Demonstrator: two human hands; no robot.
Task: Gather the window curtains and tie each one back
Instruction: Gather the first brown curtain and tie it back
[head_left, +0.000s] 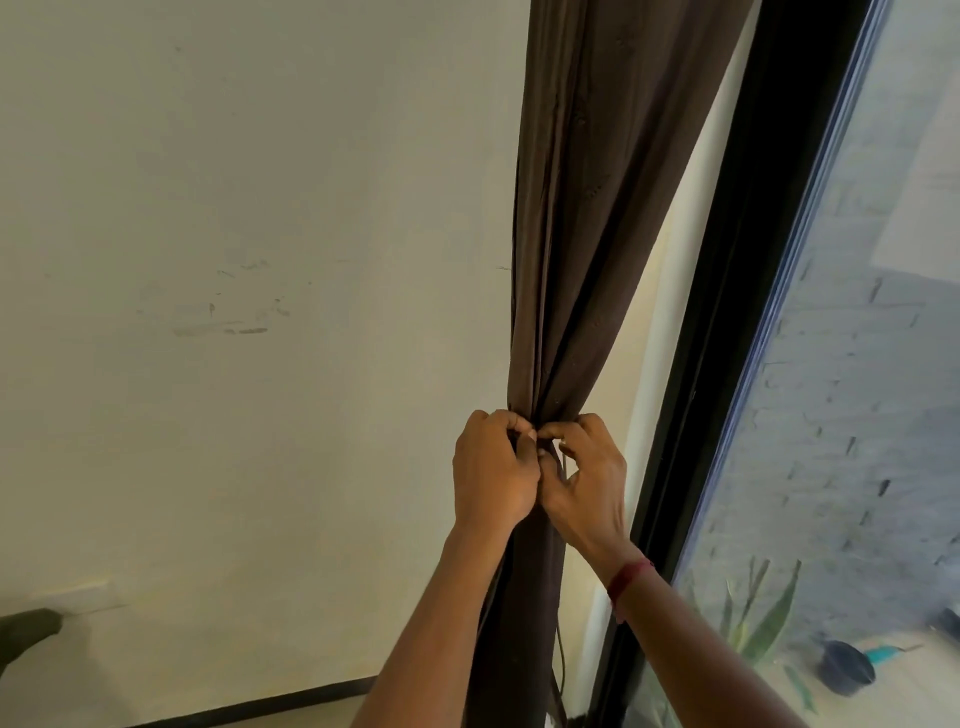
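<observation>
A dark brown curtain (587, 218) hangs against the cream wall, gathered into a narrow bundle at waist height. My left hand (491, 470) and my right hand (587, 475) meet at the pinched part of the bundle, fingers closed on the fabric and on a thin dark tie strand (560, 470) between them. Below the hands the curtain (524, 623) drops straight down, and a thin cord hangs along its right side. A red band circles my right wrist.
A black window frame (727, 322) runs diagonally to the right of the curtain, with glass (857, 364) showing a brick wall, a plant (763, 618) and a dark pot (847, 667) outside. A dark object (26, 631) pokes in at lower left. A black skirting strip (270, 701) lines the floor.
</observation>
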